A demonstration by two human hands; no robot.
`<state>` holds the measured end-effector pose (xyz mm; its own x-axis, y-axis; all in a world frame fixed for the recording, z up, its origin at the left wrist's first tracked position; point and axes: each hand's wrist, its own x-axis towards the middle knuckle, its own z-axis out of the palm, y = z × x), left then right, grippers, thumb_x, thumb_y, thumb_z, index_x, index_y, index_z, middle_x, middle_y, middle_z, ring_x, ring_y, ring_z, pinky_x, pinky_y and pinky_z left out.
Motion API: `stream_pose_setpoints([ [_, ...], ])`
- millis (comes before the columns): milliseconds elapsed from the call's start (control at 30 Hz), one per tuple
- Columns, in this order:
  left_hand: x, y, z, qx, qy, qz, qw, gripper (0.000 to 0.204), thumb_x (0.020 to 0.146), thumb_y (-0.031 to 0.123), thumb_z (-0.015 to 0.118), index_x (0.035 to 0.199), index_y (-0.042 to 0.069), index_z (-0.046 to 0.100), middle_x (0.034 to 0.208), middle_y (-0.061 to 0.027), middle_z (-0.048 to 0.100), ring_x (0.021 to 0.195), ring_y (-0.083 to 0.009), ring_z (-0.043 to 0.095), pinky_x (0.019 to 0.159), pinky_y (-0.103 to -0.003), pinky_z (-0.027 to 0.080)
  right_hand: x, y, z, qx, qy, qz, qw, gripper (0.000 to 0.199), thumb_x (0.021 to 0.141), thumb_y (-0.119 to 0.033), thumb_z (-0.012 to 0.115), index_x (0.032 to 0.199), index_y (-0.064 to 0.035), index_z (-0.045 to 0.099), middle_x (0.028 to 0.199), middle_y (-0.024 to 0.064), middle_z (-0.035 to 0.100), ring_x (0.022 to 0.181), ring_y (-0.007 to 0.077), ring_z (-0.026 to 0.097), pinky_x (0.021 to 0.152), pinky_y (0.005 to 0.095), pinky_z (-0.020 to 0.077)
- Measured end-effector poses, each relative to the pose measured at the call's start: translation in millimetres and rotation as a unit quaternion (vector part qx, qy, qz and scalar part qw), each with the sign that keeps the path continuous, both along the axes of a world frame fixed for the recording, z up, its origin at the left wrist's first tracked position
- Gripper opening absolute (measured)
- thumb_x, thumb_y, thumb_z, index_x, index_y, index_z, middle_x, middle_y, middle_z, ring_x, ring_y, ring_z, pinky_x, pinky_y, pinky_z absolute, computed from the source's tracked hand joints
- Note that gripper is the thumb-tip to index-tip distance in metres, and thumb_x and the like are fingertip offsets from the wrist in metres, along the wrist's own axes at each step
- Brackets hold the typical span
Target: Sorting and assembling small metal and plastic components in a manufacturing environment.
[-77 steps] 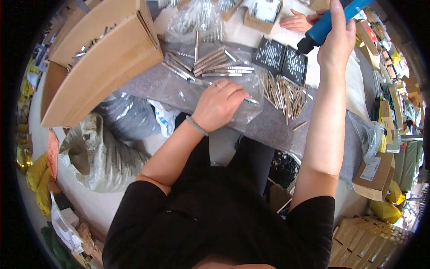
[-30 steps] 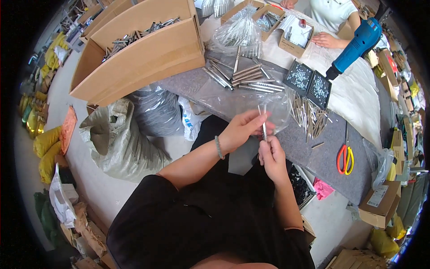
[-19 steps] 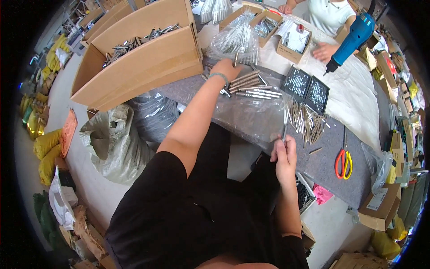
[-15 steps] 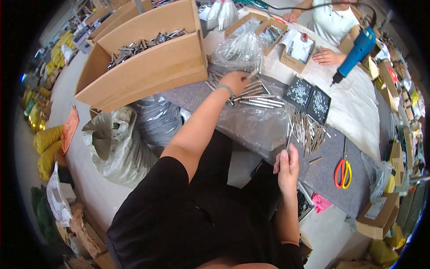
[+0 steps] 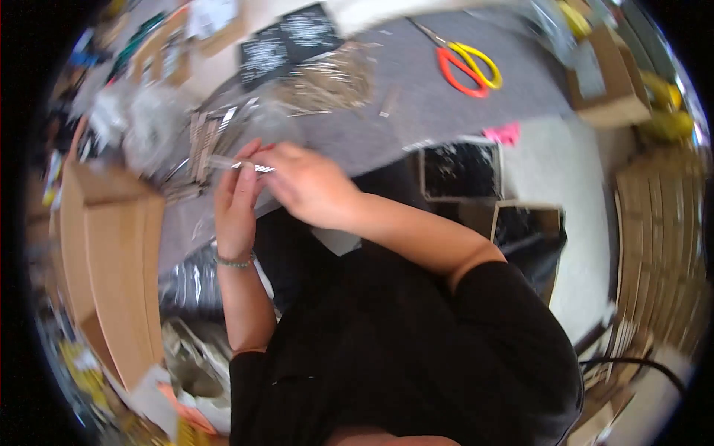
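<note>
My left hand (image 5: 239, 197), with a beaded bracelet at its wrist, is closed around a silver drill bit (image 5: 262, 169) with spiral flutes. From the bit's left end reaches a pale, see-through piece, perhaps a plastic sleeve (image 5: 220, 160), blurred. My right hand (image 5: 312, 186) meets the left one over the table edge, fingers closed at the bit's right end. Just beyond the left hand lies a pile of longer drill bits (image 5: 199, 152) on clear plastic. Farther off, many thin metal rods (image 5: 327, 83) are heaped beside an open black case (image 5: 262, 58) holding small silver bits.
Scissors (image 5: 467, 68) with red and yellow handles lie on the grey tabletop (image 5: 416, 104). A tall cardboard box (image 5: 111, 260) stands at the left, a smaller carton (image 5: 606, 78) at the far right. Below the table edge sits a bin with black contents (image 5: 461, 171).
My head view has swung to the right. My hands, apart before, have come together on the drill bit. My left hand has left the drill-bit pile.
</note>
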<state>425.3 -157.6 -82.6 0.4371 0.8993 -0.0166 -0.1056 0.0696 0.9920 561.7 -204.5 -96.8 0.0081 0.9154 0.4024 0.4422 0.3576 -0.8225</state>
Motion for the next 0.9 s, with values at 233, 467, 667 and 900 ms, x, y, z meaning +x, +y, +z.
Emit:
stream_pose_setpoints([
  [233,69.4,-1.4,-27.6,-0.137,-0.116,-0.016,0.984,0.039,0.095,0.03,0.036,0.11,-0.004,0.049,0.11,-0.021,0.055,0.1,-0.0238,0.054,0.087,-0.034,0.043,60.7,-39.4,-22.1,0.192,-0.074,-0.161,0.965,0.033,0.073,-0.018,0.063,0.101,-0.0033,0.053,0.097,0.0102,0.055,0.09,0.0304,0.055,0.081,0.0397,0.0445],
  [467,17.0,33.4,-63.4,-0.208,-0.18,-0.077,0.958,0.039,0.094,0.034,0.039,0.109,-0.001,0.049,0.102,-0.0175,0.059,0.094,-0.0257,0.056,0.087,-0.036,0.043,186.9,-153.5,-76.3,0.088,-0.272,-0.226,0.931,0.019,0.07,-0.019,0.066,0.085,-0.0105,0.059,0.084,0.0062,0.057,0.082,0.0244,0.056,0.074,0.036,0.0452],
  [667,20.4,51.0,-68.8,-0.254,-0.204,-0.1,0.94,0.038,0.094,0.032,0.04,0.11,-0.001,0.049,0.104,-0.0165,0.058,0.095,-0.0246,0.054,0.087,-0.036,0.042,329.4,-283.9,-106.3,-0.63,-0.202,-0.319,0.679,0.032,0.079,-0.029,0.049,0.096,-0.0052,0.063,0.09,0.0205,0.062,0.084,0.0341,0.06,0.078,0.041,0.0465],
  [900,22.9,47.7,-68.6,-0.24,-0.206,-0.088,0.945,0.038,0.094,0.031,0.039,0.111,-0.002,0.048,0.104,-0.0171,0.058,0.094,-0.0248,0.055,0.086,-0.036,0.043,314.1,-302.6,-202.0,-0.734,-0.097,-0.271,0.615,0.124,0.054,-0.072,0.064,0.137,0.0031,0.009,0.14,0.0274,0.014,0.127,0.0387,0.025,0.102,0.0424,0.0303],
])
